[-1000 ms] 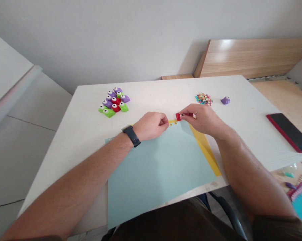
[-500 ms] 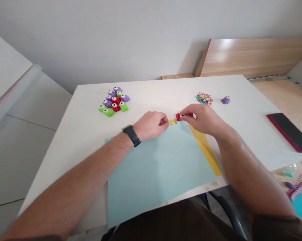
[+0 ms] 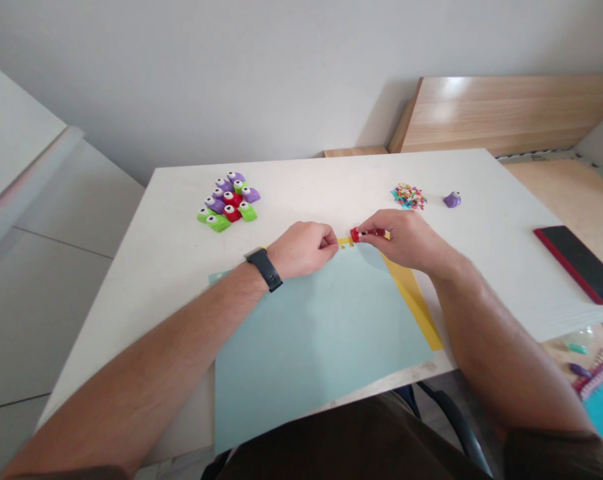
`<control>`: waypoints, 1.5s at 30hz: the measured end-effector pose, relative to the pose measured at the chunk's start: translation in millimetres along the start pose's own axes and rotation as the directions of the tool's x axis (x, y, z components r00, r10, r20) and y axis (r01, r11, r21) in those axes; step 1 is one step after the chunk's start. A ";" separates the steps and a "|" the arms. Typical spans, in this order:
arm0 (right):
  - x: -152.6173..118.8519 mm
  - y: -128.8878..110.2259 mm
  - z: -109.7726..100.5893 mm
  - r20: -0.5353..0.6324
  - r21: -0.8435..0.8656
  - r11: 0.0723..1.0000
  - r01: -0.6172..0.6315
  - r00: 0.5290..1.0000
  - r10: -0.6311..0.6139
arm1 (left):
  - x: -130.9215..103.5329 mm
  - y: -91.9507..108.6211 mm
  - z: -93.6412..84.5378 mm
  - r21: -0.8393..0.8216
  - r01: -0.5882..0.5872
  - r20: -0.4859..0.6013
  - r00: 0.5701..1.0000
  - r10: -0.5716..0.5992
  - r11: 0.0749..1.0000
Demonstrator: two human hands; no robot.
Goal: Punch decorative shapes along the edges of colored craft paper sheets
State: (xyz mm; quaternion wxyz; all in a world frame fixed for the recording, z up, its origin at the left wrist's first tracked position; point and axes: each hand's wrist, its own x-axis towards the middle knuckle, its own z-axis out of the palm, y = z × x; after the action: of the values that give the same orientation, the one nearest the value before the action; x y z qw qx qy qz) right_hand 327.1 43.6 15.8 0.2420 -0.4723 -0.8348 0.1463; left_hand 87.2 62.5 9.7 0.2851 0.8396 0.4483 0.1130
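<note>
Between the thumb and fingers of my right hand [image 3: 401, 237] is a red craft punch [image 3: 354, 235], set at the far edge of a light blue paper sheet [image 3: 321, 333]. My left hand [image 3: 304, 248] is closed, its thumb and fingertips pinching that same edge just left of the punch. Beneath the blue sheet lies a yellow sheet [image 3: 415, 310], showing along the right side and far edge. Small yellow shapes [image 3: 347, 245] show at the blue sheet's far edge, between my hands. My fingers partly cover the punch.
On the white table [image 3: 321, 193], several purple, green and red craft punches [image 3: 229, 202] are grouped at the far left. A heap of colourful paper bits [image 3: 409, 196] and one purple punch [image 3: 452, 199] sit at the far right. A dark red-edged case [image 3: 579, 265] lies at the right edge.
Almost nothing differs. The red punch and my right hand have shifted very slightly; my left hand stays at the paper's far edge.
</note>
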 end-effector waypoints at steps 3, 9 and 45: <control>0.7 -0.2 2.0 0.016 -0.005 1.000 0.009 1.000 -0.009 | 0.0 0.1 0.5 0.003 0.002 -0.005 1.000 -0.002 1.000; 0.3 -1.2 1.4 0.005 0.027 0.999 -0.023 1.000 0.023 | 0.3 -0.6 1.5 -0.001 0.002 -0.009 1.000 -0.002 1.000; 1.0 4.0 -1.1 -0.054 -0.029 0.998 0.050 0.997 -0.051 | 1.0 -2.9 0.9 -0.034 0.008 -0.007 1.000 -0.008 0.999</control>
State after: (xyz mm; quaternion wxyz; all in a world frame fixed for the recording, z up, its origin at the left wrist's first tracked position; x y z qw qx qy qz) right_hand 330.1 46.5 15.1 0.2620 -0.4583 -0.8414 0.1155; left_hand 86.3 64.2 7.2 0.2981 0.8325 0.4506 0.1224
